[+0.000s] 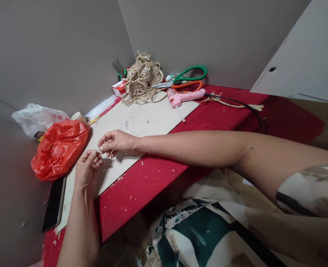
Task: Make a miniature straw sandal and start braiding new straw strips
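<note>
My left hand [89, 163] and my right hand [116, 144] meet almost fingertip to fingertip over a white board [141, 120]. On both, thumb and fingers are pinched together. Whatever lies between the fingertips is too small to make out. Just left of my hands bulges a red plastic bag [62, 150]. Below that bag a black phone [54, 204] lies at the board's left edge.
Around the back corner are a heap of braided twine [143, 79], scissors with green and orange handles [190, 76], a pink glue gun [186, 97] with a black cord, and pliers [121, 70]. A clear bag [37, 118] and a cup [79, 116] stand left. Scraps dot the red tabletop [141, 181].
</note>
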{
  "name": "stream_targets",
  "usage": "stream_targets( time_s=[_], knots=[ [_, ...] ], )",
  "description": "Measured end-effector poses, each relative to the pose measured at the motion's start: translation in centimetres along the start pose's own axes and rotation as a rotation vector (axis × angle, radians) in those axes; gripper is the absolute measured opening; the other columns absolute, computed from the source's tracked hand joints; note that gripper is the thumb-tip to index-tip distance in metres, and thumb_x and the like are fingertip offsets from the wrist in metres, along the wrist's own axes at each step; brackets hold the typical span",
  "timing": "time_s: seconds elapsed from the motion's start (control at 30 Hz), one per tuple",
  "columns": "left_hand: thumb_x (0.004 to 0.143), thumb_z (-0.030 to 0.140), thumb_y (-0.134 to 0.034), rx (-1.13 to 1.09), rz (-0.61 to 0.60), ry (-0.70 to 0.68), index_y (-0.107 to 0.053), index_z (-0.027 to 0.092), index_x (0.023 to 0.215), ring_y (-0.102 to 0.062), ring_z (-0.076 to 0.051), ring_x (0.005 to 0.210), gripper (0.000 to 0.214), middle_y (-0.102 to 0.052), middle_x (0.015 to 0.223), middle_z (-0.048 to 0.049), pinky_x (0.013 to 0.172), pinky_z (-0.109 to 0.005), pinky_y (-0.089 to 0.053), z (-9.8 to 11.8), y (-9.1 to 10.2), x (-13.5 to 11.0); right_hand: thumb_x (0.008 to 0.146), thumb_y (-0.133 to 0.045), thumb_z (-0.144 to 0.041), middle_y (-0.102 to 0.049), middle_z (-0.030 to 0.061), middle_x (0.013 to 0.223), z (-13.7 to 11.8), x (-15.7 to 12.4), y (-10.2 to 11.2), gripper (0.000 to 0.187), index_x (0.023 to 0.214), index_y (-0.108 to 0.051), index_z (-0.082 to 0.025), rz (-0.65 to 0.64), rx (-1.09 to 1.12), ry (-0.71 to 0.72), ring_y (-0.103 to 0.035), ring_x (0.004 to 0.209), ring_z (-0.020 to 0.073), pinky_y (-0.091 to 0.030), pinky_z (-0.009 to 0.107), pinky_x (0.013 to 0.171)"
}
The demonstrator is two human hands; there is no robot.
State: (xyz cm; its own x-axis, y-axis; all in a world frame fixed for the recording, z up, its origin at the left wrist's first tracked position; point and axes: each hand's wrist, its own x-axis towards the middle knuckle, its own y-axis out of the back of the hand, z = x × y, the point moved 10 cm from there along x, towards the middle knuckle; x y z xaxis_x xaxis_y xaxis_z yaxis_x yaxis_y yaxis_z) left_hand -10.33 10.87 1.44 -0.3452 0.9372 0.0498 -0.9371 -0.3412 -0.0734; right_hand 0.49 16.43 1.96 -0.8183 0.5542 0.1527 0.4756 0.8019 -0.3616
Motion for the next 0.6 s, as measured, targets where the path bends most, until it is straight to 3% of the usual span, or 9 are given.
stream_targets(
  time_s=[0.13,0.4,0.5,0.6],
  knots=[
    [0.065,0.031,-0.083,0.028,-0.081,0.062,-0.063,0.014,0.066,-0.052,-0.007,0.05,0.027,-0.059,0.061,0.0005,0.051,-0.019,-0.047,-1.0,-1.1,-0.2,0.081,-0.066,-0.01,-0.059,-0.0037,0.059,-0.2,0.2,-0.1,0.007,0.081,-0.06,-0.012,-0.016,-0.057,0.058,-0.056,0.051,0.006,-0.048,0.016,0.05],
    [0.061,0.028,-0.085,-0.016,-0.137,0.139,-0.064,0.012,0.066,-0.052,-0.007,0.049,0.027,-0.061,0.062,-0.0014,0.051,-0.02,-0.049,-1.8,-2.1,-0.6,0.084,-0.061,-0.008,-0.059,-0.0047,0.056,-0.3,0.6,-0.6,0.014,0.073,-0.055,-0.012,-0.083,-0.097,0.08,-0.055,0.048,0.0046,-0.047,0.016,0.05],
    [0.063,0.027,-0.084,-0.144,-0.079,0.177,-0.064,0.012,0.07,-0.053,-0.007,0.05,0.027,-0.06,0.062,0.0004,0.05,-0.017,-0.049,-1.9,-1.8,-0.4,0.085,-0.06,-0.009,-0.058,-0.0048,0.055,-0.5,0.4,-1.0,0.015,0.071,-0.055,-0.011,-0.085,-0.11,0.093,-0.054,0.047,0.0042,-0.046,0.016,0.049],
    [0.07,0.025,-0.08,-0.346,0.057,0.115,-0.057,0.013,0.064,-0.048,-0.003,0.046,0.027,-0.054,0.057,0.005,0.049,-0.013,-0.047,-0.7,-0.3,0.0,0.083,-0.063,-0.011,-0.057,-0.0056,0.054,0.0,-0.2,-2.3,0.014,0.072,-0.055,-0.011,-0.146,-0.126,0.084,-0.055,0.046,0.0052,-0.046,0.017,0.049]
  ],
)
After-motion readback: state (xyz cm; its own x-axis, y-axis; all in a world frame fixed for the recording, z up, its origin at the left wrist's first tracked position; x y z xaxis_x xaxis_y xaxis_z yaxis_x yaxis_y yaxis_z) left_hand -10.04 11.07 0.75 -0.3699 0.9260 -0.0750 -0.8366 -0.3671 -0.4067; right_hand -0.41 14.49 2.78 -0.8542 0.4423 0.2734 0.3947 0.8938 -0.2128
